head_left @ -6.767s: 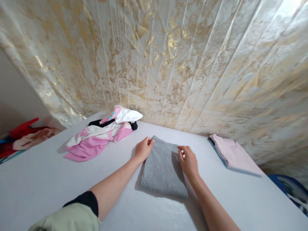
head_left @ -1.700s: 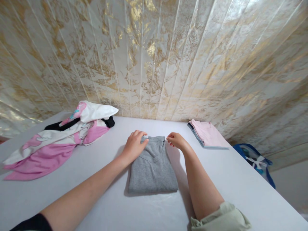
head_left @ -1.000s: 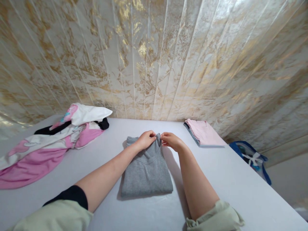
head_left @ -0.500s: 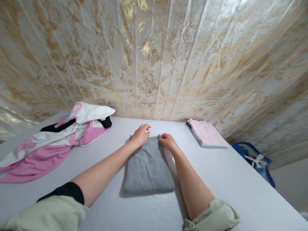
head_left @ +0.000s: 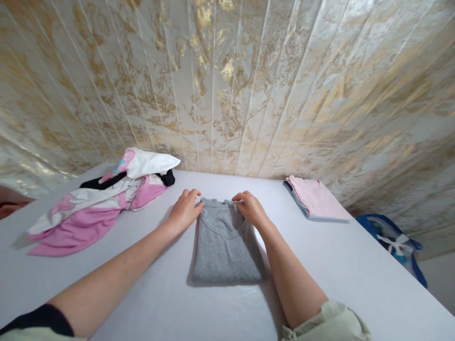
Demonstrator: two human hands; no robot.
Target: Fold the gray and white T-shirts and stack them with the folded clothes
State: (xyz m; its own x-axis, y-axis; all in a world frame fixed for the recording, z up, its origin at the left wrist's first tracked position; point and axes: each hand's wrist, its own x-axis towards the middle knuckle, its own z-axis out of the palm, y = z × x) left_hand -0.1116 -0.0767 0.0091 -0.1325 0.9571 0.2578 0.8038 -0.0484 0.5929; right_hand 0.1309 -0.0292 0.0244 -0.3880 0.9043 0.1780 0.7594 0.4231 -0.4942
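Observation:
A folded grey shirt [head_left: 223,246] lies in the middle of the white table [head_left: 337,274], its neckline at the far end. My left hand [head_left: 184,211] rests at the shirt's far left corner, fingers curled against the edge of the cloth. My right hand [head_left: 250,207] lies on the far right corner, fingers bent and pressing the collar edge. Both forearms stretch along the shirt's two sides.
A loose heap of pink, white and black clothes [head_left: 103,199] lies at the back left. A folded pink garment on a grey one [head_left: 314,199] sits at the back right. A blue bag [head_left: 394,239] stands beyond the table's right edge. A gold-patterned wall [head_left: 227,85] rises behind.
Both hands have moved apart from the middle of the collar to the shirt's two far corners. The view has shifted slightly; the shirt stays folded in place.

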